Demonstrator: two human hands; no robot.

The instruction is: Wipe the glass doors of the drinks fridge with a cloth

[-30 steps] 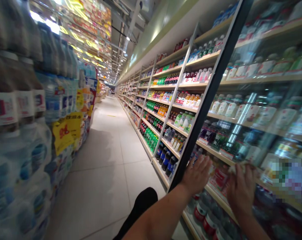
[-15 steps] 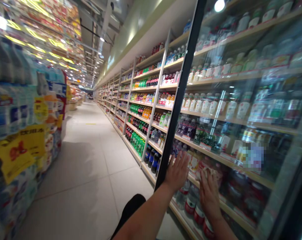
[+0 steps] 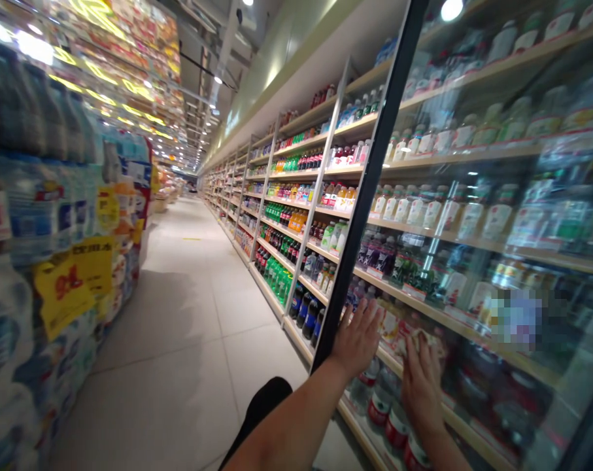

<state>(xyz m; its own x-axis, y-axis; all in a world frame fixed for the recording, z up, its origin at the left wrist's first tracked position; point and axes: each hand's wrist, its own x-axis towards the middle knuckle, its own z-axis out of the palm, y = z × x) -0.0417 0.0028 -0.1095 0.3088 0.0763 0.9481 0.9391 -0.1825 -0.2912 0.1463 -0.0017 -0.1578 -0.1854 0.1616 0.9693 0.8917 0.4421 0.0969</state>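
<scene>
The pale tiled aisle floor (image 3: 188,327) runs away ahead of you. On its right stand long open shelves of coloured drink bottles (image 3: 296,216). On its left, shrink-wrapped stacks of water bottles (image 3: 31,216) carry yellow paper price signs (image 3: 70,281).

Nearest you on the right is a tall clear glass cooler door (image 3: 473,196) with a black metal frame (image 3: 374,170). It is tilted across the view, and rows of bottles show dimly behind the pane.

Your left hand (image 3: 357,337) lies open, palm flat and fingers spread, on the glass just beside the black frame's lower stretch. It grips nothing, and placed there it probably steadies the door against pressure from the other hand.

Your right hand (image 3: 420,386) is just beside it, lower on the pane. It holds a pale crumpled cloth (image 3: 421,339) against the glass, and the cloth bunches out past the fingertips. A flat press like this keeps the cloth in full contact with the pane.

Red-labelled bottles (image 3: 389,418) sit behind the glass under both hands.
</scene>
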